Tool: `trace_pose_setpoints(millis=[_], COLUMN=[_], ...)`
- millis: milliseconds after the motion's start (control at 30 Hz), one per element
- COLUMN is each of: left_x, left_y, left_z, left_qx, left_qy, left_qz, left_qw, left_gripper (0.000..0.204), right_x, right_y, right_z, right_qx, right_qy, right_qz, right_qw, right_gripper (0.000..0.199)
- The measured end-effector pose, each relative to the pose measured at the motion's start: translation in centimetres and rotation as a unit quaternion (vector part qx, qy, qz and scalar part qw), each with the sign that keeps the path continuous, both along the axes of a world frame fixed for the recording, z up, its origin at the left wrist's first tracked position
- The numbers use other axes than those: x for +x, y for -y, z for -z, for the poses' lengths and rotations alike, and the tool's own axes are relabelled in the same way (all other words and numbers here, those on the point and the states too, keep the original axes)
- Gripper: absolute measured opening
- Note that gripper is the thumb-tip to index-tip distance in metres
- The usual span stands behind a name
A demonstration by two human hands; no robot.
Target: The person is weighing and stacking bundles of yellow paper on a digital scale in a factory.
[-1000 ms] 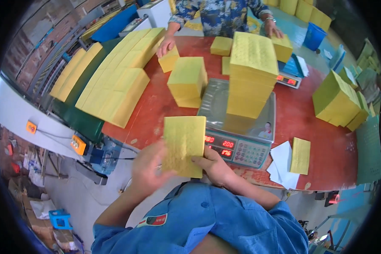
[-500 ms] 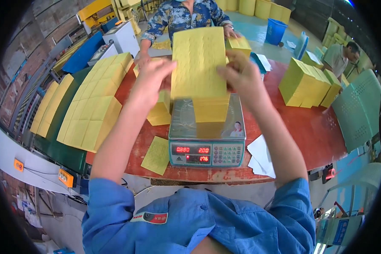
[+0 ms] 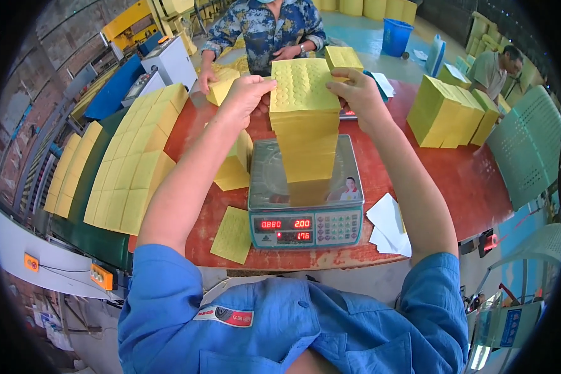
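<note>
- Both forearms come up from the blue sleeves at the lower edge and reach forward over the scale (image 3: 305, 199), nearly straight and slightly converging.
- The scale stands on the red table (image 3: 455, 181) right in front of the person, its lit display and keypad facing them.
- A single yellow sheet (image 3: 232, 234) lies flat on the table just left of the scale; white papers (image 3: 389, 225) lie just right of it.
- A tall stack (image 3: 305, 131) of yellow sheets stands on the scale's pan, its top sheet dotted with embossed bumps.
- The left hand (image 3: 246, 96) grips the stack's top left edge, fingers curled over the edge.
- The right hand (image 3: 355, 93) grips the top right edge the same way, so the stack top sits between the two hands, both touching it.
- A smaller pile (image 3: 234, 165) stands on the table just left of the scale, under the left forearm.
- Long rows (image 3: 131, 168) of yellow sheets lie on a green surface farther left.
- Block stacks (image 3: 452, 112) stand at the table's far right.
- Across the table a second person in a patterned shirt (image 3: 265, 28) rests hands on more yellow sheets.
</note>
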State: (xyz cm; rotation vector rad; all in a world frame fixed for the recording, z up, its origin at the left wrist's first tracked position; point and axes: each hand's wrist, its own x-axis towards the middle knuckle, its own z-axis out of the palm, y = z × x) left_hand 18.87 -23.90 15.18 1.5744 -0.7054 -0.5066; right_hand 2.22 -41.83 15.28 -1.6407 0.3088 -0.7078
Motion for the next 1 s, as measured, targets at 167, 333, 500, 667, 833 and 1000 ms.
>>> trace_pose_setpoints(millis=[167, 333, 500, 667, 833, 1000], left_x=[-0.5, -0.7, -0.8, 0.6, 0.1, -6.6], left_y=[-0.1, 0.0, 0.3, 0.7, 0.4, -4.7], left_z=[0.3, 1.1, 1.7, 3.5, 4.7, 2.4], left_qx=[-0.024, -0.033, -0.036, 0.007, -0.032, -0.102], left_qy=[-0.008, -0.01, 0.008, 0.209, 0.284, 0.136], left_qz=[-0.007, -0.008, -0.031, -0.065, -0.137, -0.187], left_qw=[1.0, 0.999, 0.999, 0.976, 0.948, 0.967], left_gripper=[0.016, 0.018, 0.019, 0.026, 0.033, 0.034], right_x=[0.6, 0.6, 0.7, -0.1, -0.7, -5.4], right_y=[0.3, 1.2, 1.3, 0.0, -0.8, -2.9], right_z=[1.4, 2.3, 2.7, 2.3, 2.6, 2.8], right_qx=[-0.039, -0.09, -0.123, -0.19, -0.249, -0.111], right_qy=[0.006, 0.011, 0.02, 0.016, 0.027, 0.12], right_qz=[0.028, 0.051, 0.06, 0.115, 0.15, 0.114], right_qw=[0.999, 0.995, 0.99, 0.975, 0.956, 0.98], right_gripper=[0.041, 0.041, 0.038, 0.035, 0.034, 0.021])
